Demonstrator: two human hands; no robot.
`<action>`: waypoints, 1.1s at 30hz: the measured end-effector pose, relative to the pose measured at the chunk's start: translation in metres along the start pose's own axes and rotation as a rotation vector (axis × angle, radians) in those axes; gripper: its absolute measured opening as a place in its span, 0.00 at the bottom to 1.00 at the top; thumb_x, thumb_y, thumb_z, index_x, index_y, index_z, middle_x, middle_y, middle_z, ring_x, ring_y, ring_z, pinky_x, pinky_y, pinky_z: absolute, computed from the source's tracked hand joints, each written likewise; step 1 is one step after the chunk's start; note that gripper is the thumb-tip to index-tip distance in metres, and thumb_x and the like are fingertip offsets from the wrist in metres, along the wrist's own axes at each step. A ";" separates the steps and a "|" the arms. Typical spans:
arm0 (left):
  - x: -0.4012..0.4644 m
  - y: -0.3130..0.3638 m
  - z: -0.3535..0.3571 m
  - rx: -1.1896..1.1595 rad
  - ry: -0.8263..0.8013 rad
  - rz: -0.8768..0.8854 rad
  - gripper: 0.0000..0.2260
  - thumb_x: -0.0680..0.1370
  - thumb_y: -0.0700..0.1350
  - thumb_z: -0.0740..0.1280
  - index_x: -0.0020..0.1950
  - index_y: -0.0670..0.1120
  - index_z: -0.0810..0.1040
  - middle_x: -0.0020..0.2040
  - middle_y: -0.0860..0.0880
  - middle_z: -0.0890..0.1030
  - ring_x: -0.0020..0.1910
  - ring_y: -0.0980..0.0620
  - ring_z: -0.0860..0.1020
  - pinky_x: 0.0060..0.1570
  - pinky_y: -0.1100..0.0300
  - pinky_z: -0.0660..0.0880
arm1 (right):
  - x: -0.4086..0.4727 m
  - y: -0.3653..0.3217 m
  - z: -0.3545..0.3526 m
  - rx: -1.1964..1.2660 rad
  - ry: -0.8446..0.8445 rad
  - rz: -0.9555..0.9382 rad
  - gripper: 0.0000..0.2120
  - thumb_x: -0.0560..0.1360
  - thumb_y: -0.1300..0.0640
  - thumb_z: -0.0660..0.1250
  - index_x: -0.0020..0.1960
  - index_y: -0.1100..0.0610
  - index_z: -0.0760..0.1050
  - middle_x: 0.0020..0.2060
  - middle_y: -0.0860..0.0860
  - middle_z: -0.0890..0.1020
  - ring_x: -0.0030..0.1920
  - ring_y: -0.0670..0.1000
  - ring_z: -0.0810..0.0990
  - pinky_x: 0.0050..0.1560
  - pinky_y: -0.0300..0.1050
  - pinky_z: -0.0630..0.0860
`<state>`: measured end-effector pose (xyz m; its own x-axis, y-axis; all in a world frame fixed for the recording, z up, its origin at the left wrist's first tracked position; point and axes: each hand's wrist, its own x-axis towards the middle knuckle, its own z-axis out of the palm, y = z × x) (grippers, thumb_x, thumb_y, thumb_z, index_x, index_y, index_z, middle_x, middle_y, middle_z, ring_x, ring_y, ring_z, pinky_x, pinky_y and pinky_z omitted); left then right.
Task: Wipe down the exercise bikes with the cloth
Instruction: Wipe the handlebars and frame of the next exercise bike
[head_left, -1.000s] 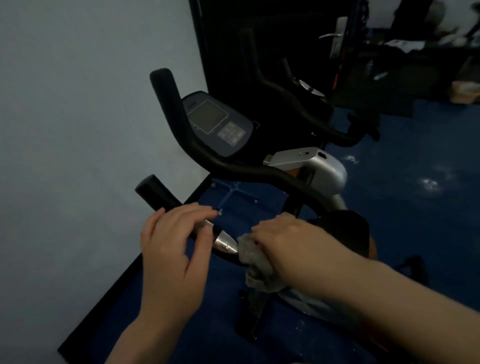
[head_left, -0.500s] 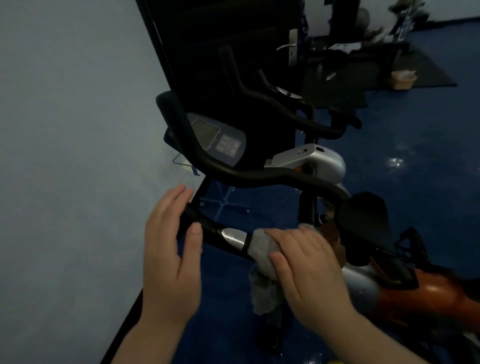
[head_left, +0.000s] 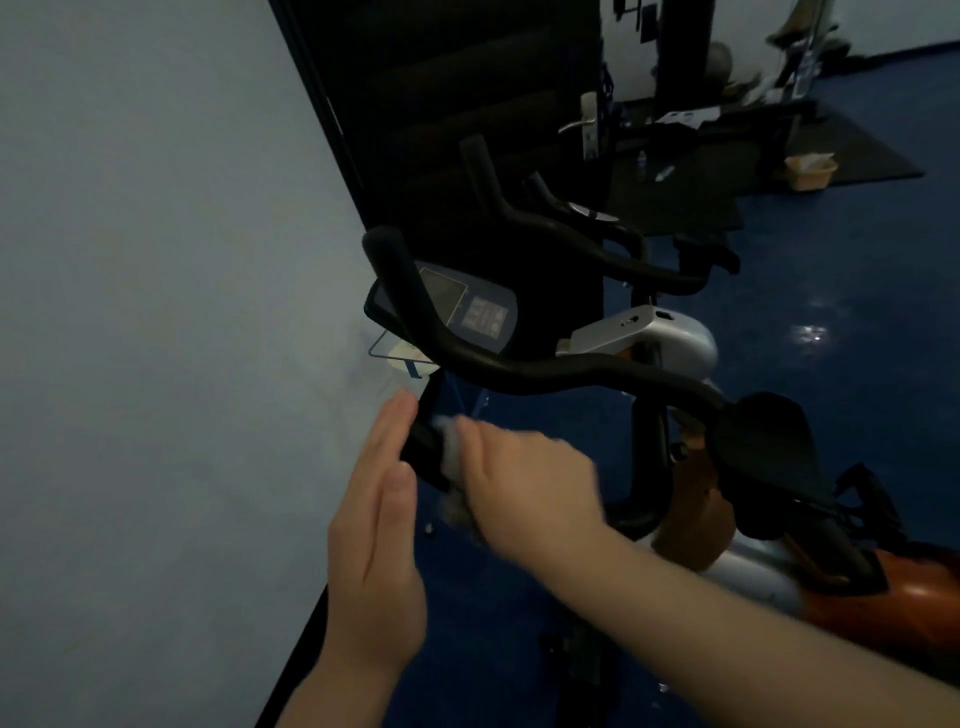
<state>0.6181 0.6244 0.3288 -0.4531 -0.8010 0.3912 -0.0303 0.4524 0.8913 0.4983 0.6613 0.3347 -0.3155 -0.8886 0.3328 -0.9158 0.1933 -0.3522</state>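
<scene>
My left hand (head_left: 376, 525) lies flat with the fingers straight, along the wall side of the near handlebar grip (head_left: 422, 448) — holding nothing, just bracing. If it drifts off, the bar end could swing under the rubbing. Just to its right, my right hand (head_left: 524, 486) is curled round the grey cloth (head_left: 451, 451), pressing it onto that same grip; the hands sit close together with only the bar between them. The picture is blurred here, so I could be scrubbing fast enough for the cloth to slip off and drop to the blue floor (head_left: 857, 291). Further right, the console (head_left: 470, 306) and the black saddle (head_left: 763, 447) look untouched by the cloth now — easy to skip in this dim light.
</scene>
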 end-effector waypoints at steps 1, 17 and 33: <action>0.001 0.001 -0.002 -0.020 0.001 -0.013 0.25 0.77 0.58 0.53 0.73 0.53 0.66 0.70 0.63 0.71 0.71 0.65 0.67 0.66 0.73 0.64 | 0.012 -0.008 0.003 0.015 -0.006 -0.005 0.16 0.78 0.54 0.61 0.65 0.54 0.66 0.50 0.52 0.78 0.44 0.57 0.80 0.35 0.49 0.72; -0.003 0.000 -0.001 0.015 0.017 0.024 0.24 0.78 0.57 0.54 0.74 0.55 0.62 0.68 0.71 0.68 0.69 0.69 0.66 0.60 0.78 0.65 | -0.014 -0.004 0.013 0.112 0.146 -0.072 0.19 0.79 0.46 0.53 0.68 0.49 0.62 0.45 0.50 0.78 0.35 0.52 0.78 0.31 0.48 0.75; 0.006 -0.005 0.024 0.588 -0.093 0.402 0.19 0.80 0.49 0.54 0.70 0.46 0.71 0.73 0.50 0.70 0.76 0.54 0.62 0.76 0.55 0.49 | -0.064 0.093 0.008 0.083 0.035 -0.130 0.17 0.79 0.49 0.52 0.64 0.52 0.69 0.45 0.49 0.77 0.43 0.49 0.74 0.45 0.46 0.71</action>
<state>0.5945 0.6267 0.3209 -0.6037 -0.5028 0.6187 -0.3080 0.8629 0.4008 0.4352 0.7328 0.2737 -0.2053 -0.8885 0.4103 -0.9264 0.0412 -0.3744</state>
